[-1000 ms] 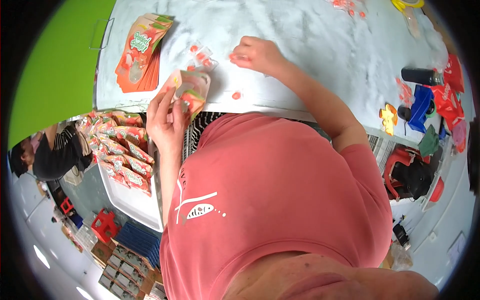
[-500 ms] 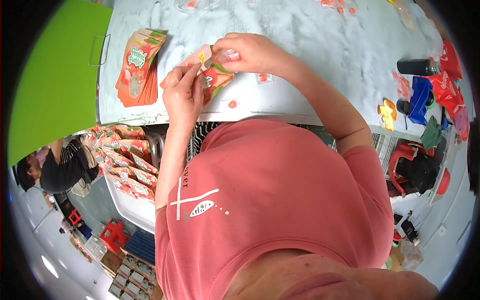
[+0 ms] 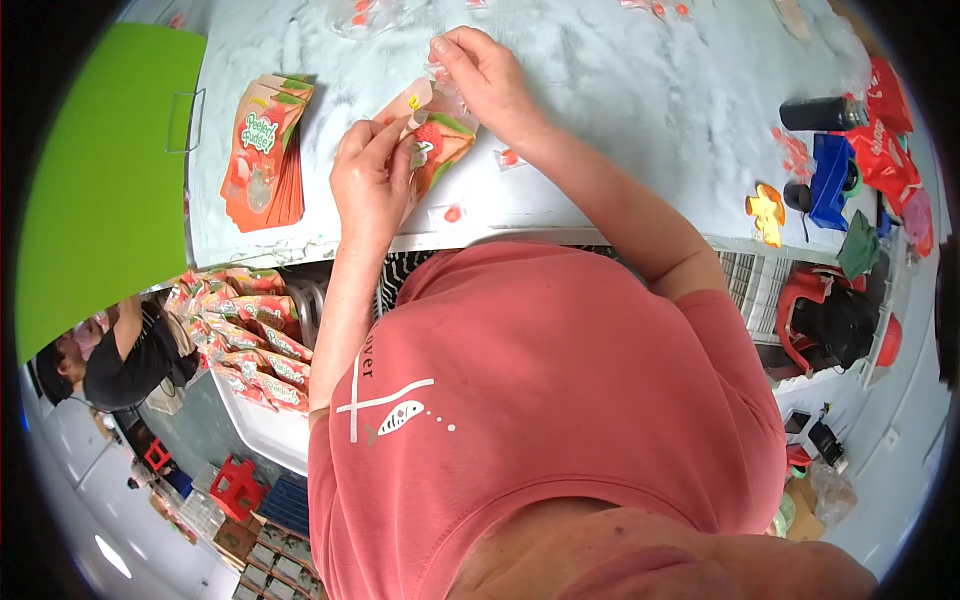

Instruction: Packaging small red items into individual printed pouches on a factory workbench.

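Observation:
My left hand (image 3: 372, 180) is closed on the top edge of a printed orange-and-green pouch (image 3: 452, 148), thumb and fingers pinching it over the worktop. My right hand (image 3: 487, 88) is just beyond the pouch with its fingers curled together. Clear plastic of a small packet (image 3: 449, 92) shows beneath those fingers, against the pouch's far side; its contents are partly hidden. Two small clear packets with red pieces inside lie close by: one packet (image 3: 508, 159) right of the pouch, another packet (image 3: 452, 214) near the table's front edge.
A fanned stack of flat pouches (image 3: 265, 160) lies at left on the worktop (image 3: 620, 130). Filled pouches (image 3: 255, 335) sit in a white tray (image 3: 262, 435) below. More clear packets (image 3: 362, 14) lie at the far edge. A dark bottle (image 3: 822, 114) and blue holder (image 3: 830, 180) stand right.
My right hand has moved up and away from the pouch's opening, its fingers now farther out. My left hand keeps its pinch on the pouch. The view has shifted slightly.

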`<state>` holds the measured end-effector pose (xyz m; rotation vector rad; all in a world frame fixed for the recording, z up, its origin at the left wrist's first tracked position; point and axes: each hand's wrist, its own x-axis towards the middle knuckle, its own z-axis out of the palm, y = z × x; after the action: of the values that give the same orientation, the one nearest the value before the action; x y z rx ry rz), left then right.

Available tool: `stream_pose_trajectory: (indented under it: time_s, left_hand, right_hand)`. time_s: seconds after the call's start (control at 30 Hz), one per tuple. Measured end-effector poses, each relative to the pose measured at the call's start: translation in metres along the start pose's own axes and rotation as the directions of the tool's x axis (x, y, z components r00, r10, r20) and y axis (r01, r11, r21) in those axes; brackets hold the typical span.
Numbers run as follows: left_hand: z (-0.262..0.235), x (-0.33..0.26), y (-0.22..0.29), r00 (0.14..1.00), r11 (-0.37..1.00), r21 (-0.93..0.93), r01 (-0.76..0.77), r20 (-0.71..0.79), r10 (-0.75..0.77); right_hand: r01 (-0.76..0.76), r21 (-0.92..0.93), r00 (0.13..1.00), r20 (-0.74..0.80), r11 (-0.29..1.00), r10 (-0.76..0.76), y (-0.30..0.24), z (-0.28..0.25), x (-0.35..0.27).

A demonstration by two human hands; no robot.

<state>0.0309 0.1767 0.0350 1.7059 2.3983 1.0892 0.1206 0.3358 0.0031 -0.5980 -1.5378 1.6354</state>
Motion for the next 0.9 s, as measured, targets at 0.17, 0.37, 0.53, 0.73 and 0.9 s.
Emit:
stream_pose_trajectory:
  time_s: [0.17, 0.37, 0.53, 0.73, 0.9]
  left_hand:
    - [-0.002, 0.001, 0.003, 0.998, 0.992, -0.109, 0.060, -0.005, -0.061]
    - [-0.004, 0.003, 0.009, 0.992, 0.982, -0.140, 0.123, 0.041, -0.118]
    - [0.000, 0.001, 0.011, 0.997, 0.995, -0.075, 0.062, 0.050, -0.059]
    - [0.002, 0.004, 0.012, 0.995, 0.997, -0.035, 0.070, 0.075, -0.067]
    - [0.004, 0.001, 0.013, 0.999, 0.999, -0.047, 0.026, 0.039, -0.024]
  right_hand:
    - [0.176, -0.344, 0.984, 0.040, 0.922, -0.173, 0.007, -0.008, -0.001]
    - [0.276, -0.369, 0.959, 0.043, 0.888, -0.280, 0.003, -0.016, -0.004]
    - [0.280, -0.534, 0.959, 0.121, 0.798, -0.256, -0.008, -0.011, -0.008]
    - [0.349, -0.410, 0.937, 0.149, 0.843, -0.316, -0.011, -0.007, -0.014]
    - [0.287, -0.149, 0.958, 0.030, 0.946, -0.286, -0.019, -0.009, -0.021]
